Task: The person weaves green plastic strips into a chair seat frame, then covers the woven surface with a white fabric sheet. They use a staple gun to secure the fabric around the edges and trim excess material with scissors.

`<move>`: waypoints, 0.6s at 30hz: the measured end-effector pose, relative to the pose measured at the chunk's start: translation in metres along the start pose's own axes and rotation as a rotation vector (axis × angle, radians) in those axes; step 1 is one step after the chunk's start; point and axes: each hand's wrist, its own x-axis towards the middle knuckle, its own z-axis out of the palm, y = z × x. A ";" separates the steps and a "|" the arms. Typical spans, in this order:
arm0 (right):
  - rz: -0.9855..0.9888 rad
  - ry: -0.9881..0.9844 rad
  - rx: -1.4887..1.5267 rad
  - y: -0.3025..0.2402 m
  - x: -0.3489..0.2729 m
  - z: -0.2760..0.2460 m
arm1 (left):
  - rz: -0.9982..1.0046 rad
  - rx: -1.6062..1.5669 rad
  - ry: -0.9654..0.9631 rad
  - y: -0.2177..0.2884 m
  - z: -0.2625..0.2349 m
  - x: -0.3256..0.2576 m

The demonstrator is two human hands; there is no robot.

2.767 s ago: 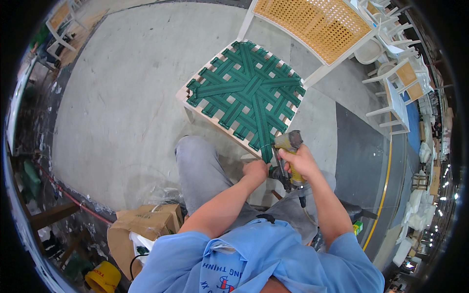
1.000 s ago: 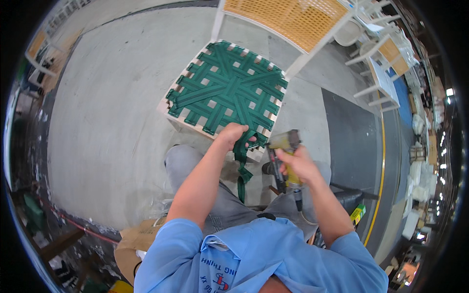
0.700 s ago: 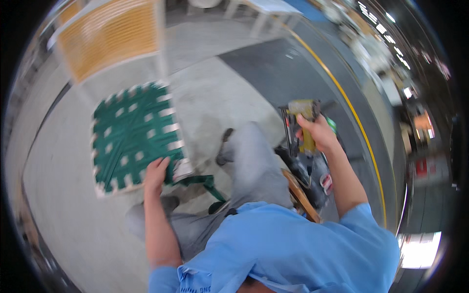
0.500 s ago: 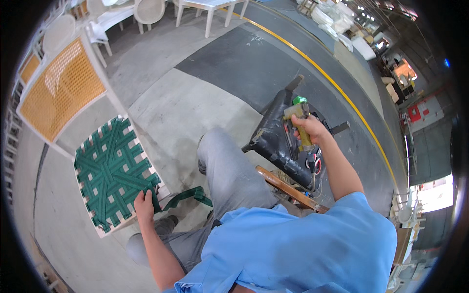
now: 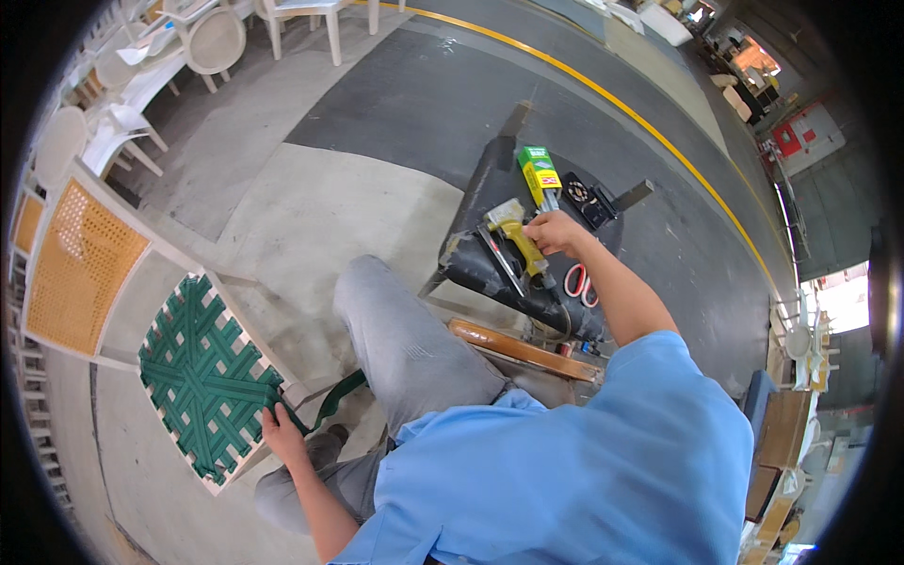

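My left hand (image 5: 281, 437) grips the loose end of a green webbing strap (image 5: 331, 403) at the near edge of a chair seat (image 5: 200, 373) woven from the same green webbing on a pale frame. My right hand (image 5: 557, 232) reaches out to a black padded stool (image 5: 490, 273) at my right and rests on a yellow staple gun (image 5: 514, 239) lying on it. A green and yellow box (image 5: 538, 174) lies beside the gun, and red-handled scissors (image 5: 576, 281) sit just under my wrist.
A chair back with orange cane mesh (image 5: 77, 269) stands left of the green seat. White chairs (image 5: 215, 42) line the far left. A yellow floor line (image 5: 659, 141) crosses the dark floor behind the stool. My grey-trousered leg (image 5: 400, 344) lies between seat and stool.
My view has swung from the seat to the right. My right hand carried the staple gun away from the seat edge and set it down on the black stool; my left hand stays on the strap.
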 end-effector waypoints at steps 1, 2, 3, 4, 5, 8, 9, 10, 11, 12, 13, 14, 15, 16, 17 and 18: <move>0.035 0.066 -0.121 0.013 -0.003 -0.009 | -0.017 -0.074 -0.029 0.000 0.001 0.001; 0.066 0.127 -0.246 0.026 -0.009 -0.024 | -0.038 -0.147 -0.053 0.000 0.000 0.001; 0.047 0.078 -0.621 0.027 -0.016 -0.031 | -0.067 -0.221 -0.041 -0.005 -0.015 0.002; 0.065 0.061 -0.709 0.057 -0.021 -0.036 | -0.059 -0.044 -0.079 -0.005 -0.017 0.003; 0.040 0.046 -0.807 0.079 -0.029 -0.045 | -0.076 0.019 -0.055 -0.005 -0.018 0.004; 0.173 0.115 -0.468 0.123 -0.045 -0.039 | -0.288 -0.141 0.007 0.003 -0.012 0.002; 0.109 0.234 -0.465 0.145 -0.055 -0.052 | -0.312 -0.192 -0.083 0.012 0.002 0.004; -0.014 0.319 -0.412 0.146 -0.056 -0.054 | -0.237 -0.273 -0.055 0.014 -0.004 0.012; -0.107 0.376 -0.403 0.139 -0.051 -0.048 | -0.279 -0.263 -0.102 0.005 -0.015 0.008; 0.078 0.267 -0.209 0.144 -0.055 -0.030 | -0.240 -0.288 -0.047 0.010 -0.015 0.006; 0.227 0.197 -0.191 0.148 -0.062 -0.038 | -0.299 -0.415 -0.110 0.019 -0.017 0.012; 0.255 0.223 0.076 0.149 -0.067 -0.032 | -0.365 -0.551 -0.153 0.016 -0.027 0.011; 0.289 0.263 0.320 0.141 -0.073 -0.033 | -0.372 -0.597 -0.123 0.006 -0.030 0.006; 0.296 0.292 0.440 0.140 -0.081 -0.037 | -0.439 -0.645 -0.153 0.011 -0.030 0.008; 0.303 0.306 0.544 0.132 -0.084 -0.033 | -0.517 -0.694 -0.166 0.007 -0.037 0.006; 0.189 0.309 0.560 0.120 -0.089 -0.037 | -0.523 -0.690 -0.165 0.004 -0.036 0.005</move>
